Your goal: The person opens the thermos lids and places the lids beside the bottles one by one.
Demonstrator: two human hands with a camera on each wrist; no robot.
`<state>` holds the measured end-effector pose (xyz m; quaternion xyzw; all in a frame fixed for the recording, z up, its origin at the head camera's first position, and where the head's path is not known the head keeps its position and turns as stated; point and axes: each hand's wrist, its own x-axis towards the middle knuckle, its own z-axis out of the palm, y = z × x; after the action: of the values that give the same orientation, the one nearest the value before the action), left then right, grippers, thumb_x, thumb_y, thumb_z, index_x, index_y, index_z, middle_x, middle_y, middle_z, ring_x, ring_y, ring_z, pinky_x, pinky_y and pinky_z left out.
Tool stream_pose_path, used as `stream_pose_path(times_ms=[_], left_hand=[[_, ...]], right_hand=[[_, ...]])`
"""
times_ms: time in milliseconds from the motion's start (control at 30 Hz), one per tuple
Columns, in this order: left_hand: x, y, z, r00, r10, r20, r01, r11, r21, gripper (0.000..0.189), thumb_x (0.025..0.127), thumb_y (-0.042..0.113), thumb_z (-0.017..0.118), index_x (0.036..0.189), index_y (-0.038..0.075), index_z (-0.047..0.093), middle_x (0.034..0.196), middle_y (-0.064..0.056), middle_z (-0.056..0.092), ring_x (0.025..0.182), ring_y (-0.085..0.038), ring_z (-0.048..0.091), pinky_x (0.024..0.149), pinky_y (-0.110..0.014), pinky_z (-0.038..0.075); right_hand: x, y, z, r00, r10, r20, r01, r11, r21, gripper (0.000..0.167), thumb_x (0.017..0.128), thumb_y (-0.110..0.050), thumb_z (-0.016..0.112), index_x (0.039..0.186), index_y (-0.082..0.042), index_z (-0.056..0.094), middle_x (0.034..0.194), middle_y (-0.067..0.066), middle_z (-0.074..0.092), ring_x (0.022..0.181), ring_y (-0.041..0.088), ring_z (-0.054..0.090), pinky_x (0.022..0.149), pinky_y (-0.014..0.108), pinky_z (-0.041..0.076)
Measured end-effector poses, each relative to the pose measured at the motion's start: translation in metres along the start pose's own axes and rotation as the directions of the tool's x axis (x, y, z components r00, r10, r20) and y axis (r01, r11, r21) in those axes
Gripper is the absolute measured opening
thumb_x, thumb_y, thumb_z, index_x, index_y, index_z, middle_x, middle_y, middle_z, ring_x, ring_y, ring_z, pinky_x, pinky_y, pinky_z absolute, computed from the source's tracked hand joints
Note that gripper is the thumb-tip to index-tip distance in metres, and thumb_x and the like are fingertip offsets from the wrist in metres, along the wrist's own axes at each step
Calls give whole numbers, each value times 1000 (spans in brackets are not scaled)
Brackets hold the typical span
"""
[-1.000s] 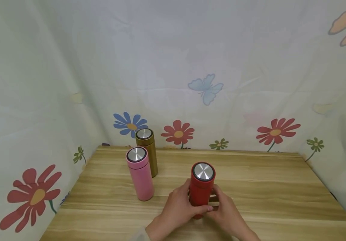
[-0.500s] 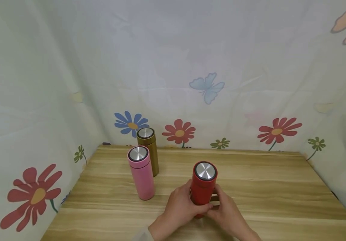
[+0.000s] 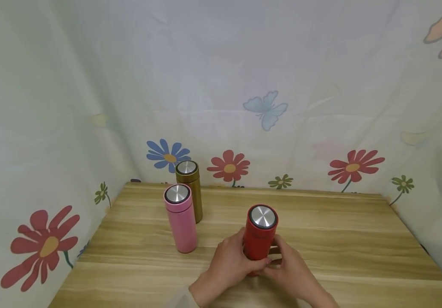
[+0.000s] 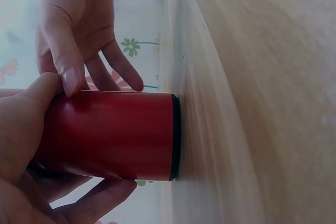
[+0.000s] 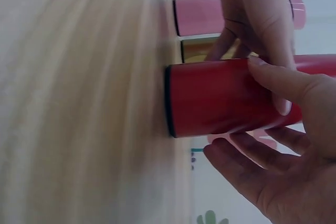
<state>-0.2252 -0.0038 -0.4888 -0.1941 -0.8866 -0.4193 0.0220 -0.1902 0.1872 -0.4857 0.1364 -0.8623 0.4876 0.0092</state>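
A red thermos bottle (image 3: 257, 246) with a silver-topped lid stands upright between both hands in the head view. My left hand (image 3: 226, 261) grips its left side, with the thumb across the front. On the other side, my right hand (image 3: 292, 271) holds the bottle with its thumb and fingers spread round it. In the left wrist view the black-rimmed base of the red bottle (image 4: 121, 135) is at the tabletop; whether it touches is hard to tell. The right wrist view shows the right thumb on the red body (image 5: 220, 98), with the fingers around the far side.
A pink thermos bottle (image 3: 181, 226) stands upright left of the hands. Close behind it is a gold thermos bottle (image 3: 195, 192), partly hidden. The wooden table (image 3: 340, 239) meets a flower-printed cloth (image 3: 302, 141) at the back and sides.
The head view has shifted slightly. Both hands stay on the red thermos bottle, and the pink and gold bottles keep their places.
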Motion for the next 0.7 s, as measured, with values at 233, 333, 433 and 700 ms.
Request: stream_pose_path(times_ms=[233,333,433,700], left_hand=[[0,1,0,1000,0,3,0,1000,12,57,77,58,85,122,33,59,110,14,74,95,-4,68,83,-33,57],[-1,2,-1,1000,-10,24,10,1000,3,60,78,60,84,125,33,58,112,13,74,96,-4,68,86,-34,57],[-1,2,-3,999,-24,47,24,1000,-10,67,77,66,82,128,33,57,116,12,73,99,-6,69,90,-37,58],[-1,2,-4,998,-38,54,38,999,0,67,78,71,77,128,32,58,117,12,73,102,-6,68,90,-37,57]], right_hand=[[-3,-13,-16,999,37,28,-36,999,-25,94,69,-39,96,148,-19,48,136,3,64,121,28,63,95,41,59],[-4,-18,-22,1000,23,4,-23,1000,3,94,69,-40,96,148,-21,48,139,2,63,123,28,62,96,40,59],[-5,-24,-26,999,-24,-31,25,1000,17,93,72,-39,95,149,-20,48,142,5,61,123,29,63,95,37,59],[-1,-40,-32,984,-122,-129,119,992,-28,92,74,-35,94,151,-18,46,145,6,60,121,28,64,93,34,60]])
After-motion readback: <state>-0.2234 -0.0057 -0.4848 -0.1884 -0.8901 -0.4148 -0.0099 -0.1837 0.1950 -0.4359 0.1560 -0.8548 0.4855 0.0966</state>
